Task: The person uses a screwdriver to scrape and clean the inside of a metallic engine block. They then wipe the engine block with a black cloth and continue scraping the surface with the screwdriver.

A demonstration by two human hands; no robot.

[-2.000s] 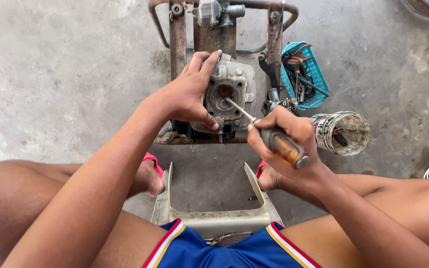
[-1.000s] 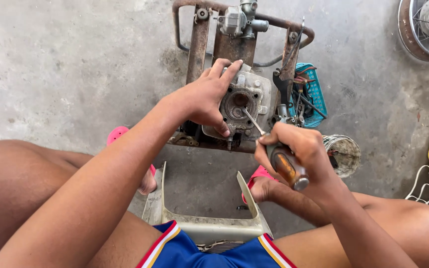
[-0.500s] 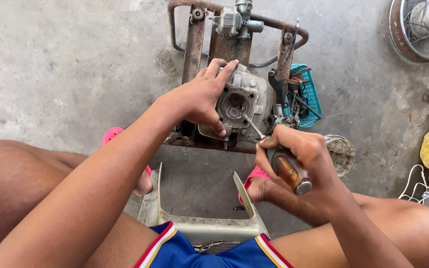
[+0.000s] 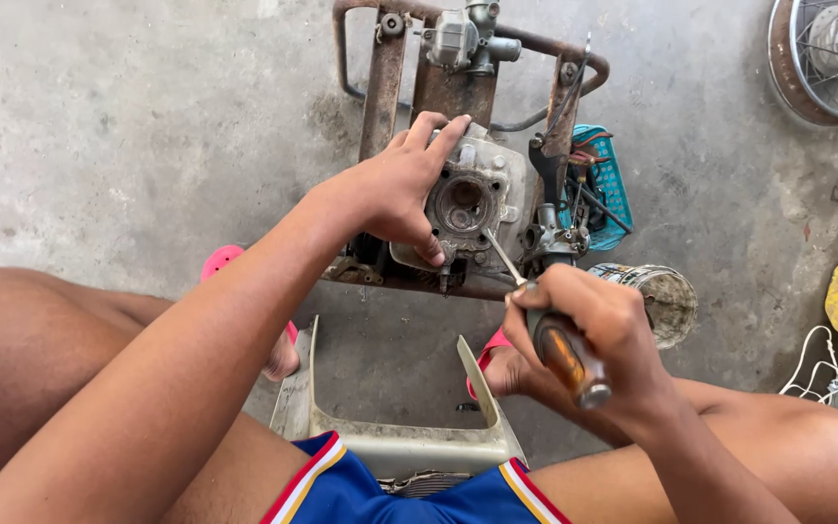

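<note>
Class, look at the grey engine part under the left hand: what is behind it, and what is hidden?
Behind the engine part stand a rusty frame and a carburettor. The left hand covers the part's left side; the frame's lower end is hidden behind it.

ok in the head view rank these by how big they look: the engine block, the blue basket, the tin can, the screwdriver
Largest to smallest as seen:
1. engine block, steadied by the left hand
2. blue basket and tin can: look alike, both partly hidden, so unranked
3. screwdriver in the right hand, though it lies nearer the camera
</note>
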